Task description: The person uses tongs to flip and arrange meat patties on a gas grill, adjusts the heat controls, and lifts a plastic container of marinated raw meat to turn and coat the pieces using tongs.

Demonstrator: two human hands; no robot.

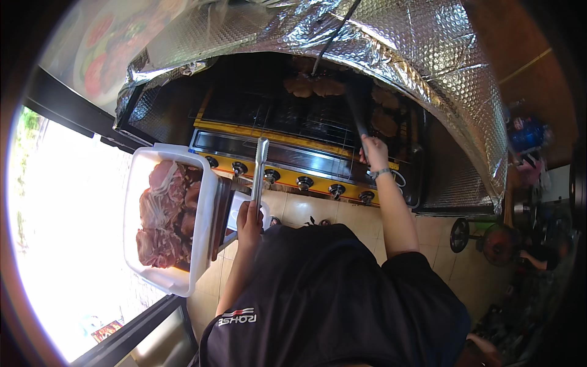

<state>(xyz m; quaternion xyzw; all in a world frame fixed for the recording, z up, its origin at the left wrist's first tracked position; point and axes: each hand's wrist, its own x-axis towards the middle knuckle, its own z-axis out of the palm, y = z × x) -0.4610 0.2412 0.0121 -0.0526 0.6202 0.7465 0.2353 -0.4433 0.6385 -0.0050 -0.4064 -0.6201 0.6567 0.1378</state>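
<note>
My left hand (249, 227) grips metal tongs (260, 160), which point up toward the front of a gas grill with a yellow control panel (289, 178). In my right hand (376, 153) is the handle of a dark utensil (359, 108); its far end reaches over the grill grate, too dark and blurred to name exactly. Browned pieces of meat (328, 86) lie near the back of the grate. More meat pieces (384, 121) sit to the right of the utensil. Left of the tongs, a white plastic tub (206, 229) holds raw meat slices (160, 211) in dark liquid.
Silver bubble-foil sheeting (426, 50) arches over the grill. A thin dark rod (331, 41) hangs down to the meat. Black knobs (304, 183) line the grill's front. At right are a fan (500, 243) and another person's arm (534, 260). A bright window opening (82, 206) lies left.
</note>
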